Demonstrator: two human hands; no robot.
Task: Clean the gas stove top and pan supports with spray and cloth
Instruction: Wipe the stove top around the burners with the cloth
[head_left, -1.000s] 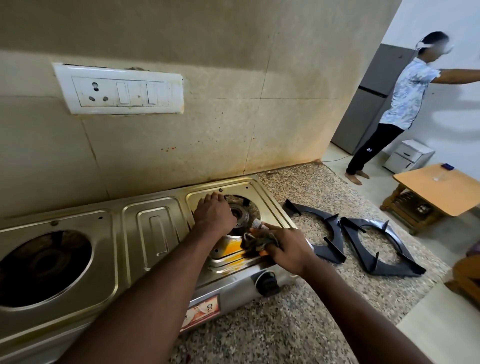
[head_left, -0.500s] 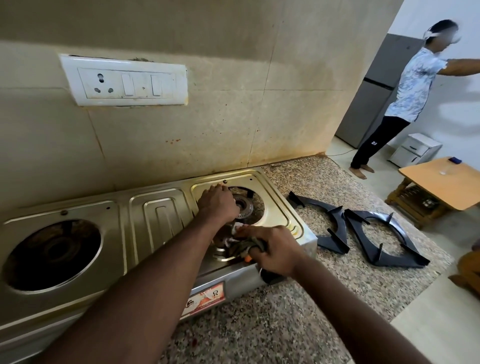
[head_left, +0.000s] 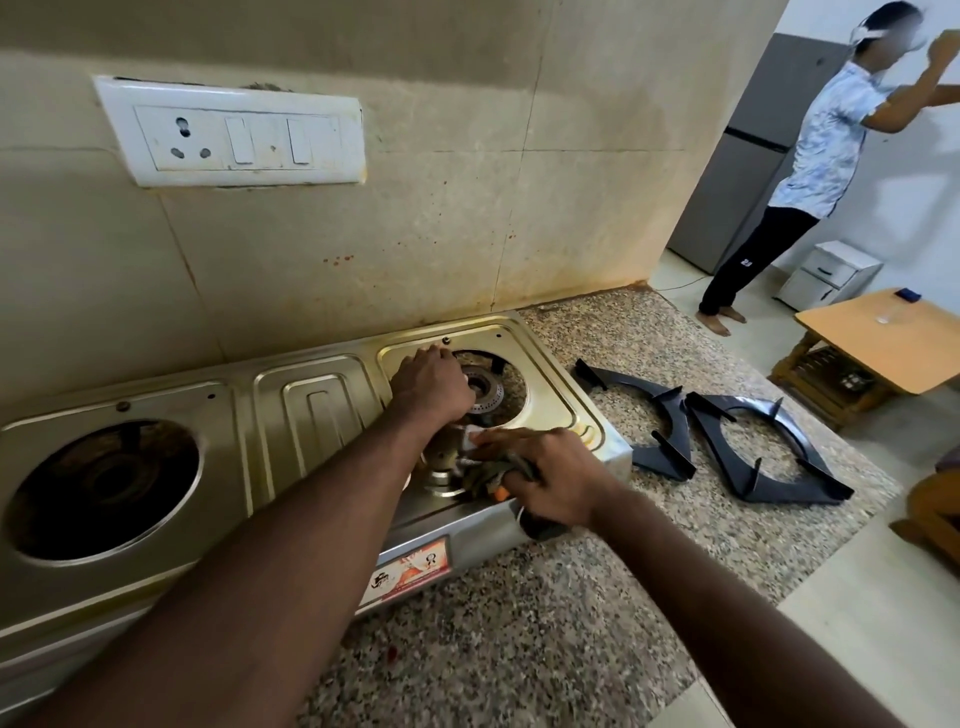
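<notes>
Partway through, by the look of it. Wiping along the front rim of the right burner well (head_left: 511, 384) of the gas stove (head_left: 311, 415), with the right hand (head_left: 550, 478) gripping a crumpled dark cloth (head_left: 488, 475) and pressing it to the steel just above the knob. Bracing with the left hand (head_left: 431, 387) at the far-left edge of that same well, knuckles up, fingers bent down; cannot tell whether curled round anything.

Lifted off already: 2 black pan supports (head_left: 660, 460), lying on the bench (head_left: 519, 649) just right of the stove, touching or overlapping at 1 corner, with no sign of wiping yet. Probably left to do: the left burner well (head_left: 104, 488), dark and crusted-looking, the ribbed middle panel, then both supports. No spray bottle in view.

Speckled granite for the bench, with a few reddish spots near the front edge. Behind the stove, a beige tiled wall (head_left: 467, 156) flecked with small rust-red spatters and carrying a white switch plate (head_left: 234, 132) with 1 socket and 2 switches. Beyond the bench end, a pale floor (head_left: 857, 597), a grey fridge (head_left: 737, 171), a small white drawer unit (head_left: 826, 275), a low wooden table (head_left: 893, 332), and a 2nd person (head_left: 826, 150) standing barefoot, 1 arm raised.
</notes>
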